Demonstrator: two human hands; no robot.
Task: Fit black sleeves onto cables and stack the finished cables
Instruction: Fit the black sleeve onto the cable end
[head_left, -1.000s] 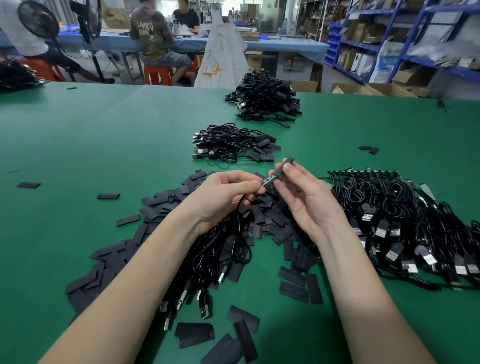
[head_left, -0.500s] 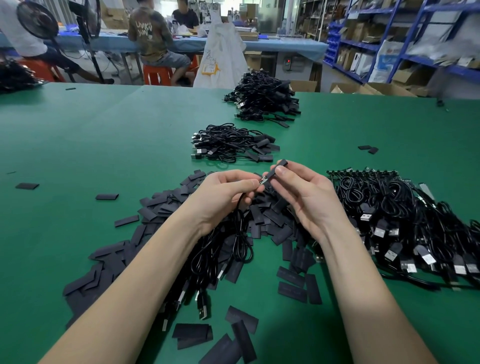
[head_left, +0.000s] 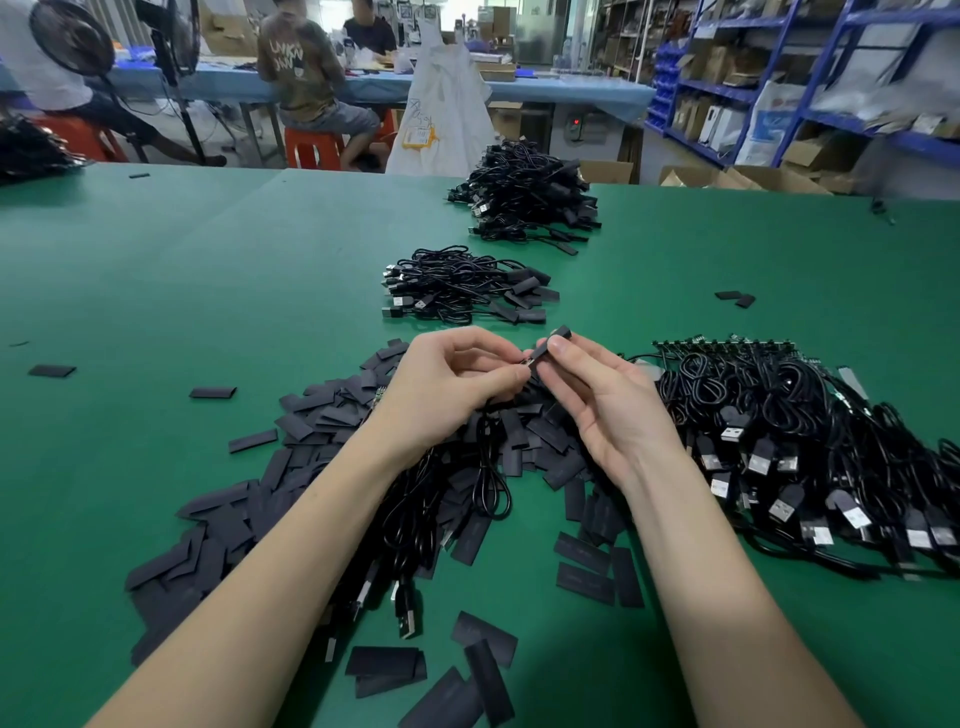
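In the middle of the frame, the left hand (head_left: 452, 384) pinches a cable (head_left: 488, 467) by its tip so it stays steady. The right hand (head_left: 602, 400) pinches a black sleeve (head_left: 548, 347) and points it at that tip, likely to slide it on. Finished cables (head_left: 467, 286) sit stacked just above, easy to reach.

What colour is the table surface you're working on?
Green, a plain dark green mat covering the table, seen clearly in the head view.
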